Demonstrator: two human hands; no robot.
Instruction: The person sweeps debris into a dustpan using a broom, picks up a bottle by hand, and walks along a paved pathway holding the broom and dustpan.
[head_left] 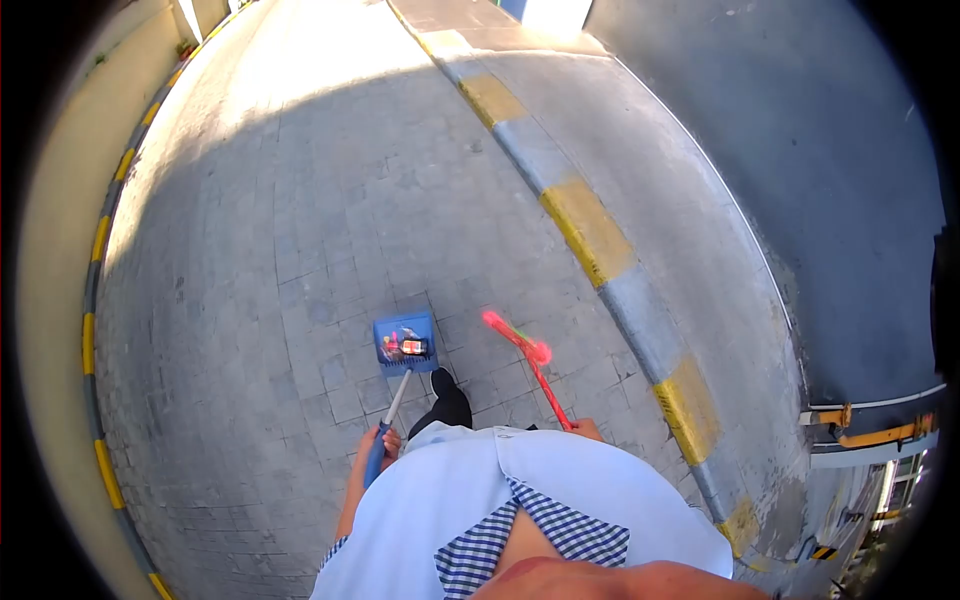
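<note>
The person looks down at a grey brick pavement (300,230). The left hand (385,440) is closed around the blue and white handle of a blue dustpan (405,342). The dustpan sits low, in front of the person, near one black shoe (445,385). Small bits of colourful rubbish (403,346) lie inside the dustpan. The right hand (585,430) is mostly hidden behind the light blue shirt (520,490), but it holds the thin red stick of a broom (525,355). The pink head of the broom points forward and away, a little to the right of the dustpan, and looks blurry. The two tools are near each other but do not touch. To the right runs a curb (590,235) painted yellow and grey. Past the curb is a dark road (800,150). Far on the left is another yellow and grey edge beside a pale wall (60,250).
</note>
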